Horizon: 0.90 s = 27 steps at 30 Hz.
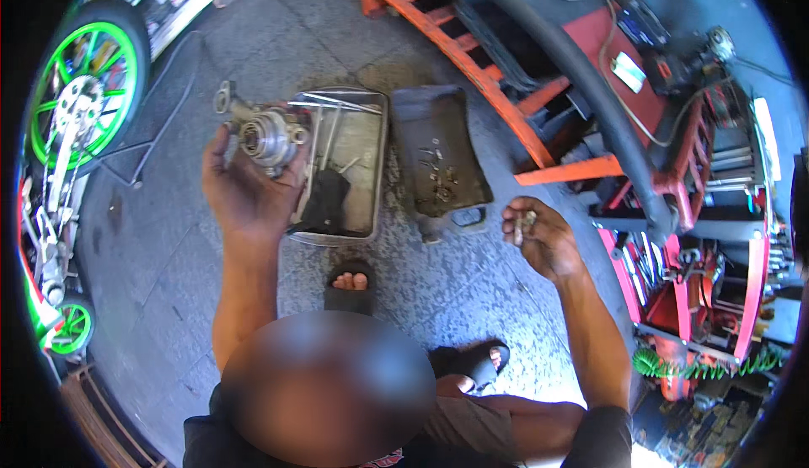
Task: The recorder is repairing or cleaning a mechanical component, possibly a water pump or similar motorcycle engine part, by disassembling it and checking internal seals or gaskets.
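My left hand (246,190) is raised over the left edge of a rectangular metal tray (371,190). Its fingers and thumb grip a cast metal engine part (268,138) with a round ringed opening and a small eyelet arm sticking out. In the tray lie long thin metal rods (333,135) and a black cloth (326,198). Off to the right, my right hand (546,239) has its fingers curled around a small light metal piece (522,227); its exact kind is unclear. Between the hands, a dark oily pan (413,118) contains several small metal pieces (442,183), apparently bolts.
An orange metal frame (497,89) stands at the far right, beside a red tool rack (674,299) with hand tools. A motorcycle wheel with a green rim (88,97) is at the left. My sandalled foot (350,283) is just below the tray on the grey tiled floor (168,249).
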Motion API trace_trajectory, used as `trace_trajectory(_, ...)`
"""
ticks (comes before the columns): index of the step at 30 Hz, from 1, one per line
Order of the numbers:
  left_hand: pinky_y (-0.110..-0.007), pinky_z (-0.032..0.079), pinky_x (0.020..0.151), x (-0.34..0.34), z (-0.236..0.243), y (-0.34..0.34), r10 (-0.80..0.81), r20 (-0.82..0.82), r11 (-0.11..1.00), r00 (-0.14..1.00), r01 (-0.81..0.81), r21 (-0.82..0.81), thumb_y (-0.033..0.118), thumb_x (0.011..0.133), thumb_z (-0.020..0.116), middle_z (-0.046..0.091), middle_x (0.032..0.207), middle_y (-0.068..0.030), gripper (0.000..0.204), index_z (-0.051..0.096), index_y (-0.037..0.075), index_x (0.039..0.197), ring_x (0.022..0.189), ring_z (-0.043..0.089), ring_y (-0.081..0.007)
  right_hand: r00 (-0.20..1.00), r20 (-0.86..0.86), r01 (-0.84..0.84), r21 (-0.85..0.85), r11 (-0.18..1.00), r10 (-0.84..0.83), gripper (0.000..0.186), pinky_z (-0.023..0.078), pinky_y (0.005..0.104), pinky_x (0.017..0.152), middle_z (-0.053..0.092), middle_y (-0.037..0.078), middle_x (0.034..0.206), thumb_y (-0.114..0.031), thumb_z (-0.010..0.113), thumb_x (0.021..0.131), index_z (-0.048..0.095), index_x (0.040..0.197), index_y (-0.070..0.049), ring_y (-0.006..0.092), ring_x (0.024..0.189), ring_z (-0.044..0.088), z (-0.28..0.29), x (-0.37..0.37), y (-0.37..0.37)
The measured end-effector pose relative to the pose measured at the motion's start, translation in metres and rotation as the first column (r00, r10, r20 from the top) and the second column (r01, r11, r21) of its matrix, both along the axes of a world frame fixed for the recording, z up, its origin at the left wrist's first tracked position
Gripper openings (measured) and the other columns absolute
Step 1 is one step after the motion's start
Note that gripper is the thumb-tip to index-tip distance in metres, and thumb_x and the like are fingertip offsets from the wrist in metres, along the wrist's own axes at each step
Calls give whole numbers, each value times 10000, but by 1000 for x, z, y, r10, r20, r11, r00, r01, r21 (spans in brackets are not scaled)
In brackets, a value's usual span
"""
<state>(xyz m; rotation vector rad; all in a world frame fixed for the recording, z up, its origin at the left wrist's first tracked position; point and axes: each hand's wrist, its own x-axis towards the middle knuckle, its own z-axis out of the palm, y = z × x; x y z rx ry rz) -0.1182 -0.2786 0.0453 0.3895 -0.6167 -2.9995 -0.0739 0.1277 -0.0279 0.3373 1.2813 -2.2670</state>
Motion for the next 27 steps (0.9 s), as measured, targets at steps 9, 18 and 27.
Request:
trace_trajectory(9, -544, 437, 1075, 1, -7, 13, -134, -195, 980, 972, 159, 119, 352, 975, 464, 590, 1265, -249, 503, 527, -60, 1256, 1223, 566, -376, 1000, -22, -7, -8, 1000, 7, 478, 553, 366, 799, 617, 183, 1162, 33, 498, 777, 497, 1255, 41, 229, 902, 635, 15, 4, 1)
trace_trajectory(18, -516, 445, 1072, 1, -2, 15, -87, -134, 983, 987, 106, 147, 364, 962, 498, 588, 1255, -248, 522, 526, -70, 1250, 1206, 562, -382, 993, 5, 115, 278, 954, -121, 169, 255, 228, 449, 459, 7, 715, -133, 455, 923, 535, 1029, -28, 62, 544, 347, -12, 6, 13)
trace_trajectory(27, -540, 455, 1054, 0, -3, 12, -72, -112, 994, 991, 80, 71, 386, 954, 506, 603, 1264, -230, 474, 565, 17, 1247, 1208, 574, -364, 990, -138, 131, 939, 317, -3, 606, 419, 393, 626, 552, 112, 607, -464, 436, 1016, 565, 635, -10, 220, 616, 513, -83, 29, 25)
